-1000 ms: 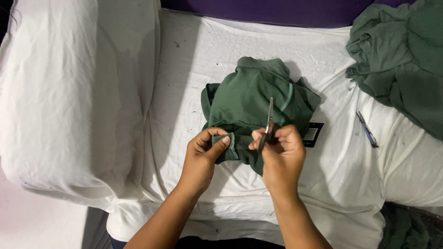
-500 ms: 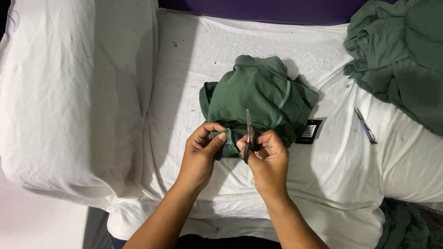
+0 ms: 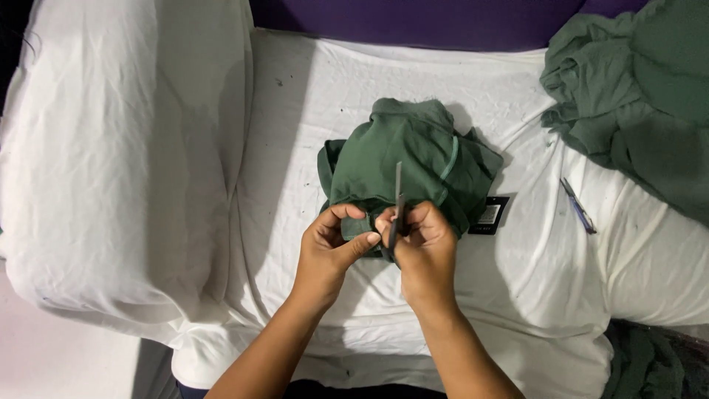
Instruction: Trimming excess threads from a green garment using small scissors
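Two hands: both work at the near edge of a folded green garment, close together, thumbs almost meeting.
Left hand (image 3: 332,240): curled, thumb and fingers pinching a small fold of the garment's near hem.
Right hand (image 3: 421,240): closed around the handles of a pair of scissors, fingers wrapped tight.
Scissors (image 3: 398,196): thin, dark, upright between the two hands, blades pointing away from the person and lying over the cloth; whether the blades are parted cannot be told.
Green garment (image 3: 406,159): dark green, folded into a rough bundle, lying in the middle of the white sheet; a lighter green seam runs down its right side.
Tag (image 3: 490,215): small black rectangle with a pale patch on it, sticking out from under the garment's right edge, just beside the right hand.
Pen (image 3: 578,206): slim, bluish, lying slantwise on the sheet, well to the right of the garment.
Green pile (image 3: 635,96): more crumpled green cloth of the same colour, heaped at the upper right corner.
White sheet (image 3: 295,111): wrinkled, with small dark specks, covering the surface under everything.
White bundle (image 3: 118,162): a thick white cushion-like mass at the left, alongside the sheet.
Purple strip (image 3: 413,22): a band of purple along the far edge.
Dark cloth (image 3: 650,362): a dim green heap at the lower right, below the sheet's edge.
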